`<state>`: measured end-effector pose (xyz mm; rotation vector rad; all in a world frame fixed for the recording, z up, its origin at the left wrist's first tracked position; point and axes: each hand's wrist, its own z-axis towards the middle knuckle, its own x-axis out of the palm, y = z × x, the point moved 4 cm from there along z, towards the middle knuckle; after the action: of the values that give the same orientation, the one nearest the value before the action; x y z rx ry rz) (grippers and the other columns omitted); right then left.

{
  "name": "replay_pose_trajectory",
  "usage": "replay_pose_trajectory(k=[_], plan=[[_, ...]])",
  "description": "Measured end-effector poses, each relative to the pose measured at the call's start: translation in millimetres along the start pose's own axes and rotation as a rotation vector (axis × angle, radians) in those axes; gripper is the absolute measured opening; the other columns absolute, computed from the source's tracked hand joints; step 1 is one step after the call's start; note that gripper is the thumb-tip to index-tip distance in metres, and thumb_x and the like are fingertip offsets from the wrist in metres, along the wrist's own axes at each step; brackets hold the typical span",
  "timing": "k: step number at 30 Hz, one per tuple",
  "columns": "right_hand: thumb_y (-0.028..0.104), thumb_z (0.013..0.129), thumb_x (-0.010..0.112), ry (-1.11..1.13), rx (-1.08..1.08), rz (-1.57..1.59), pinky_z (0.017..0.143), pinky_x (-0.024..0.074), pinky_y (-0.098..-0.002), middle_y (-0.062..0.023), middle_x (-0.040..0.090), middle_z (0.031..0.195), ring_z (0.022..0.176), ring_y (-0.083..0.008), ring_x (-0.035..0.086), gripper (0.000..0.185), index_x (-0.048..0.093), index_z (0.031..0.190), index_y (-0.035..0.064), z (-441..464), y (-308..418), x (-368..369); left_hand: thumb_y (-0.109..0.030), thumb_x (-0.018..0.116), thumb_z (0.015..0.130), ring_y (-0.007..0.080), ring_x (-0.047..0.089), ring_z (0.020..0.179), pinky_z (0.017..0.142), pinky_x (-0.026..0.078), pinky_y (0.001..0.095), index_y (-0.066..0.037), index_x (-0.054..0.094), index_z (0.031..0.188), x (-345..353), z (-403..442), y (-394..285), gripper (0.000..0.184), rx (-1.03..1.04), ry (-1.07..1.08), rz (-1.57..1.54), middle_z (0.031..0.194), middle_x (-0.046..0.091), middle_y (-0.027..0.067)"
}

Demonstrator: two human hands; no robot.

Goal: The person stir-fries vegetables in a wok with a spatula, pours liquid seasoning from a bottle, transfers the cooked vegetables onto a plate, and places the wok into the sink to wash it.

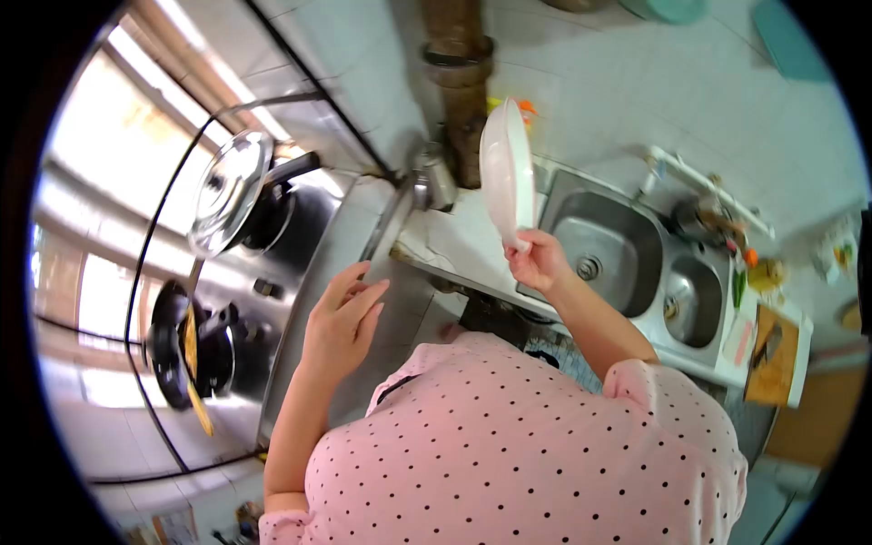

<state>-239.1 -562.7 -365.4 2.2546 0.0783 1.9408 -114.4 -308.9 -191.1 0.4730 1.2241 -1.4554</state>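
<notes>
One smooth, glossy white plate (509, 173) stands nearly on edge just beyond my right hand (538, 263), whose thumb and fingers pinch its rim above the pale counter (445, 238). My left hand (341, 329) hangs with its fingers loosely spread and bent. Left of it, a long yellowish-brown utensil (191, 350) crosses a round black pan (162, 359); right of my right hand sinks a rounded steel basin (618, 241).

The head-worn camera looks down over stove (307, 227) and sink (627, 238).
</notes>
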Motion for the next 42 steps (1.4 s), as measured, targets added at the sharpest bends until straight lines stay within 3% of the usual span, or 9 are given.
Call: replay_pose_trajectory(k=[3,10,13,19,26,29,32,37,42], plan=[[0.011,0.084,0.057,-0.101,-0.18,-0.498,0.057,0.0543,-0.0316,-0.0153,0.064,0.096,0.076,-0.0228,0.064,0.042,0.045,0.12,-0.007,8.9,-23.9,62.8,-0.002,0.063,0.08,0.022,0.064,0.084,0.072,0.052,0.0315,-0.007,0.067,0.102,-31.4,-34.2,14.3,0.022,-0.111,-0.152,0.043,0.116,0.057,0.0123],[0.01,0.087,0.05,0.31,0.094,-0.773,0.063,0.0575,-0.0376,-0.0185,0.056,0.114,0.084,-0.0257,0.064,0.052,0.032,0.134,-0.0033,37.2,-99.2,155.7,-0.004,0.063,0.081,0.029,0.061,0.094,0.081,0.049,0.0339,-0.003,0.066,0.105,-140.5,-153.5,29.0,0.024,-0.537,-0.587,0.403,0.112,0.058,0.0156],[0.009,0.086,0.052,0.201,0.103,-0.789,0.062,0.0578,-0.0266,-0.0168,0.057,0.114,0.091,-0.0204,0.064,0.049,0.037,0.131,-0.0041,66.1,-133.8,207.3,-0.014,0.065,0.08,0.0348,0.057,0.101,0.088,0.046,0.0412,-0.003,0.066,0.107,-183.1,-219.7,68.8,0.029,-0.856,-0.665,0.617,0.111,0.058,0.0198],[0.008,0.089,0.045,0.361,0.274,-1.166,0.066,0.061,-0.0352,-0.0176,0.061,0.106,0.082,-0.0252,0.068,0.038,0.04,0.125,-0.0032,173.5,-220.7,315.3,-0.033,0.066,0.081,0.038,0.06,0.099,0.084,0.049,0.0444,-0.019,0.039,0.138,-202.6,-256.9,128.4,0.064,-1.4,-0.208,0.542,0.107,0.057,0.0235],[0.004,0.088,0.036,0.454,0.398,-1.306,0.075,0.0593,-0.0325,-0.022,0.064,0.096,0.083,-0.0267,0.068,0.031,0.051,0.109,-0.0124,280.4,-293.6,379.5,-0.025,0.039,0.097,0.0403,0.06,0.089,0.077,0.049,0.049,-0.002,0.06,0.101,-231.9,-245.4,118.9,0.032,-1.426,-0.538,0.739,0.099,0.056,0.0262],[0.007,0.089,0.034,0.454,0.409,-1.354,0.077,0.0591,-0.0323,-0.0219,0.064,0.096,0.084,-0.0258,0.068,0.032,0.051,0.109,-0.0118,316.1,-309.0,385.4,-0.015,0.047,0.088,0.0348,0.064,0.086,0.075,0.051,0.0454,-0.004,0.064,0.099,-291.8,-237.5,95.8,0.024,-1.459,-0.206,0.867,0.087,0.064,0.0234],[0.009,0.09,0.032,0.475,0.435,-1.404,0.077,0.059,-0.0322,-0.021,0.065,0.097,0.085,-0.0248,0.068,0.035,0.051,0.11,-0.0117,355.4,-321.2,382.2,-0.012,0.052,0.084,0.0333,0.064,0.089,0.08,0.05,0.0425,-0.007,0.068,0.1,-351.1,-227.1,89.3,0.023,-1.454,-0.191,0.911,0.09,0.067,0.0171],[0.011,0.092,0.03,0.456,0.461,-1.443,0.079,0.0584,-0.0332,-0.0223,0.065,0.098,0.086,-0.0256,0.068,0.036,0.05,0.112,-0.0124,389.2,-328.6,385.7,-0.009,0.05,0.084,0.0196,0.056,0.042,0.04,0.044,0.0331,0.007,0.065,0.08,-422.2,-192.2,128.2,0.022,-1.839,0.405,0.686,0.066,0.064,0.0173],[0.012,0.094,0.031,0.483,0.499,-1.451,0.08,0.0583,-0.035,-0.0236,0.065,0.095,0.086,-0.0275,0.068,0.036,0.049,0.11,-0.0137,415.1,-329.1,383.2,-0.01,0.049,0.084,0.0086,0.037,0.037,0.034,0.029,0.0237,0.0,0.066,0.087,-441.7,-211.4,149.0,0.02,-2.156,0.188,0.223,0.059,0.054,0.0095]])
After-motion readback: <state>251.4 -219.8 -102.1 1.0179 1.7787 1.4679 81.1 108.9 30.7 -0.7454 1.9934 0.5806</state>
